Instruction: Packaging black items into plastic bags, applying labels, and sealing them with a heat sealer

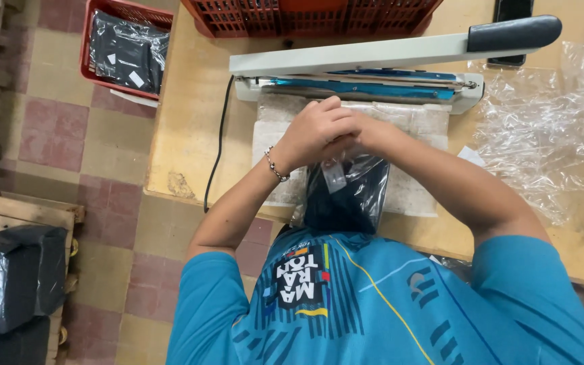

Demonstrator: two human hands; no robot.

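**Both hands at the mouth of a bagged dark garment**

The bag — clear plastic around a folded black garment — lies just in front of the sealer, its lower end hanging over the table's near edge toward the person's chest; its top end sits under the hands. The left hand is curled over that end, fingers bent, a thin bracelet at its wrist; the right hand is pressed against the left and mostly hidden by it, so its grip on the plastic cannot be told for sure, though both seem to pinch the bag's mouth together. Under the bag, a pale worn pad runs along the sealer's front.

The sealer itself is white, its long arm raised, a black handle at the right end and a blue strip along the base; a black cord drops from its left end over the table edge. Right of the sealer lies a heap of loose clear bags; behind it, a red crate and a dark phone. Left of the sealer, down on the tiled floor, a second red crate holds more bagged dark garments; further left and nearer, dark wrapped bundles sit on a wooden pallet.
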